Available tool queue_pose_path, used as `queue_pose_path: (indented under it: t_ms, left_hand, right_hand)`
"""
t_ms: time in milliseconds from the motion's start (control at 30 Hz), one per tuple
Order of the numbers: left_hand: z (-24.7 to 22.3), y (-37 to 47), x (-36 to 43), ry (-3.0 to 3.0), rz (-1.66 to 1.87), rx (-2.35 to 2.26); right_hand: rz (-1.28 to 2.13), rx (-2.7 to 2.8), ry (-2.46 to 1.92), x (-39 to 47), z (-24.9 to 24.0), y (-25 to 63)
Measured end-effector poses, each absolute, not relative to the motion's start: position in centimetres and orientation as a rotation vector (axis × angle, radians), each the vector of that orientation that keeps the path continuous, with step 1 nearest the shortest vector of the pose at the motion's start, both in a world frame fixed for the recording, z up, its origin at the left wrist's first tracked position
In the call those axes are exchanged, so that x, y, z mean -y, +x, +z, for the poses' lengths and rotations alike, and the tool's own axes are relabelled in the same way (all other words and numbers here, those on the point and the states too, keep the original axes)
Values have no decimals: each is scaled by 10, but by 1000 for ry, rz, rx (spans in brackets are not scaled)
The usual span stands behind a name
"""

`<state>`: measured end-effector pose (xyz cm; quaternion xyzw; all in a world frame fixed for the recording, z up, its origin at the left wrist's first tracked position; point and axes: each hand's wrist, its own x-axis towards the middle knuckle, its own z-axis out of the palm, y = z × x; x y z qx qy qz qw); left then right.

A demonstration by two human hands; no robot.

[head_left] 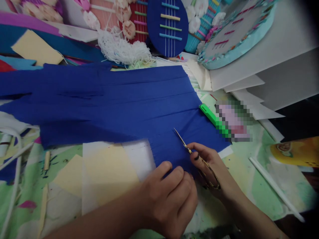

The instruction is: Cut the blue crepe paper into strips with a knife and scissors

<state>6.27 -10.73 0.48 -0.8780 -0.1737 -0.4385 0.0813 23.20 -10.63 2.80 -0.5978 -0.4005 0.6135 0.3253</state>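
Your left hand's [171,196] fingers seem to pinch the near edge of the blue sheet [119,109], spread across the table [261,199]; your right hand's [211,162] fingers grip scissors [185,146] above it. That edge looks partly cut, the stretch beyond the scissors uncut.

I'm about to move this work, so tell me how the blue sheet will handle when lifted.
The blue sheet is probably floppy, since creases run along it and it lies flat. It looks thin, so it is likely light for its spread. The green tool lying along its right edge might slide if that side is raised.
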Motion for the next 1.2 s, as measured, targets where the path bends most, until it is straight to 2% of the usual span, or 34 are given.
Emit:
queue_pose_path:
  t_ms: [933,1200]
  left_hand:
    - [2,62,107,-2633,-1307,511]
    - [3,62,108,-2633,-1340,549]
  right_hand:
    - [1601,1012,-1621,105,25,233]
    - [1503,1125,-1677,107,36,228]
